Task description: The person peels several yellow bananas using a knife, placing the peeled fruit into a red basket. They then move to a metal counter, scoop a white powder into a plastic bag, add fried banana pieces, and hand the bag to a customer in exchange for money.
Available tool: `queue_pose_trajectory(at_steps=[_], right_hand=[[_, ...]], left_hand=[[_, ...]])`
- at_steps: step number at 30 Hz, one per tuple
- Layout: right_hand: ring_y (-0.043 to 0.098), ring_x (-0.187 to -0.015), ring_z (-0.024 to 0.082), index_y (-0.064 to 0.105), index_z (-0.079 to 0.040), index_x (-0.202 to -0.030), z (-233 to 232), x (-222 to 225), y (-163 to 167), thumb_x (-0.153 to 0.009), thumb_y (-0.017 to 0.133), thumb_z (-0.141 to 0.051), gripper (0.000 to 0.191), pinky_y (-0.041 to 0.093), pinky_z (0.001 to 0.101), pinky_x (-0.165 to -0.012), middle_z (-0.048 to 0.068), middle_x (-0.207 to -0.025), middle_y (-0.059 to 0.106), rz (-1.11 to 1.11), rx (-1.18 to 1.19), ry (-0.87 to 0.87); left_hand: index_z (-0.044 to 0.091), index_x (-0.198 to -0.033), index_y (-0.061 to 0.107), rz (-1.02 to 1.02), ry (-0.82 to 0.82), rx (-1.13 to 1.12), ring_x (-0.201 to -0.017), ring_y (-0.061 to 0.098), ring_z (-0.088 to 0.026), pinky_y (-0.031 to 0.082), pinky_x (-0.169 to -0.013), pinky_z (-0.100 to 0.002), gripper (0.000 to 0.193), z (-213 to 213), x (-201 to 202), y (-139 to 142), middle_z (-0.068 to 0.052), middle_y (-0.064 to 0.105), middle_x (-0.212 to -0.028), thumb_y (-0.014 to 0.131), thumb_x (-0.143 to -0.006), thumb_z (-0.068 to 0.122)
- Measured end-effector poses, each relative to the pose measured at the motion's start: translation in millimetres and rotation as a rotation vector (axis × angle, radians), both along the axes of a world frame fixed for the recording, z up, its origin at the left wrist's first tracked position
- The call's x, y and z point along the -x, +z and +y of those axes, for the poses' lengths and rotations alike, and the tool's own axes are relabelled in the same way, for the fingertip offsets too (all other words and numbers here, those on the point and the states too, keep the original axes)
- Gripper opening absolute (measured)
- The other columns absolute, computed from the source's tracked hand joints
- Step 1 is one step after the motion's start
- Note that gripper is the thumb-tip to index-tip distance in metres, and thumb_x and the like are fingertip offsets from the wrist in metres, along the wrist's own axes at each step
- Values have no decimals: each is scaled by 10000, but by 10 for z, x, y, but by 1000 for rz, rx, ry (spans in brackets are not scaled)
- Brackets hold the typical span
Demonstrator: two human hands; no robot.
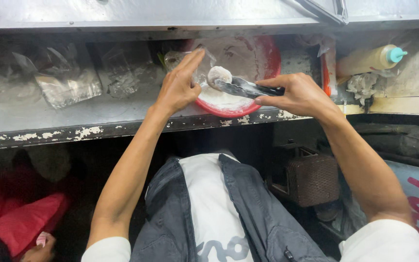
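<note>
My right hand [299, 94] grips metal tongs [243, 88] by their dark handle. The tongs pinch a pale flour-dusted dough ball [218, 75] over a red bowl [267, 60] that holds white flour and leans against the back of the shelf. My left hand [179, 85] has its fingers stretched out and touches a clear plastic bag [185, 60] right beside the dough ball. My left thumb lies close to the tong tips.
The worn metal shelf [73, 116] carries several crumpled clear plastic bags [69, 82] at the left. A pale squeeze bottle with a teal cap [372, 59] lies at the right. Below are a brown woven box [311, 177] and red cloth [20, 213].
</note>
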State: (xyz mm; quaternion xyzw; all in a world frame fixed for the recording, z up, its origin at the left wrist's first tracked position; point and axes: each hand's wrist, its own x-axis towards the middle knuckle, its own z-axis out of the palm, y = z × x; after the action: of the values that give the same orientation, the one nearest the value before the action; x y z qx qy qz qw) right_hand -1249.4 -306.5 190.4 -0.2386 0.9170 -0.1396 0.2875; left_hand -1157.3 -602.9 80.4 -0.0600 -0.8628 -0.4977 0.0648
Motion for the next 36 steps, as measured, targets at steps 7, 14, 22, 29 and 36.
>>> queue_pose_trajectory(at_steps=[7, 14, 22, 29, 36], right_hand=[[714, -878, 321, 795, -80, -1080, -932, 118, -425, -870, 815, -419, 400, 550, 475, -841, 153, -959, 746, 181, 18, 392], [699, -839, 346, 681, -125, -1357, -449, 73, 233, -739, 851, -544, 766, 537, 492, -754, 166, -907, 690, 253, -69, 246], [691, -901, 403, 719, -97, -1271, -139, -102, -630, -730, 856, -509, 694, 548, 512, -788, 190, -1007, 693, 374, -149, 163], [686, -808, 284, 666, -80, -1354, 198, -500, -328, -802, 850, -404, 666, 548, 408, -726, 123, -948, 673, 347, 261, -58], [650, -828, 247, 604, -44, -1399, -635, -386, -86, -781, 852, -378, 746, 550, 359, -696, 120, -1033, 636, 847, 102, 433]], left_hand=[[65, -1501, 502, -107, -72, -106, -1357, 580, -264, 536, -949, -332, 786, 76, 20, 130, -135, 470, -1591, 556, -729, -69], [10, -1499, 584, 66, 63, -93, -1383, 610, -231, 514, -1071, -311, 690, -283, 91, 29, -146, 567, -1573, 653, -813, -35], [48, -1449, 568, -189, 74, -221, -658, 533, -100, 489, -648, -241, 711, -198, 130, 215, -82, 548, -1553, 594, -741, -8], [46, -1447, 558, -219, 70, -210, -837, 650, -175, 528, -738, -271, 699, -199, 200, 133, -92, 553, -1541, 623, -751, 13], [16, -1431, 568, 6, -16, -20, -1433, 486, -319, 407, -1159, -364, 718, -59, 151, -8, -181, 503, -1546, 650, -717, 31]])
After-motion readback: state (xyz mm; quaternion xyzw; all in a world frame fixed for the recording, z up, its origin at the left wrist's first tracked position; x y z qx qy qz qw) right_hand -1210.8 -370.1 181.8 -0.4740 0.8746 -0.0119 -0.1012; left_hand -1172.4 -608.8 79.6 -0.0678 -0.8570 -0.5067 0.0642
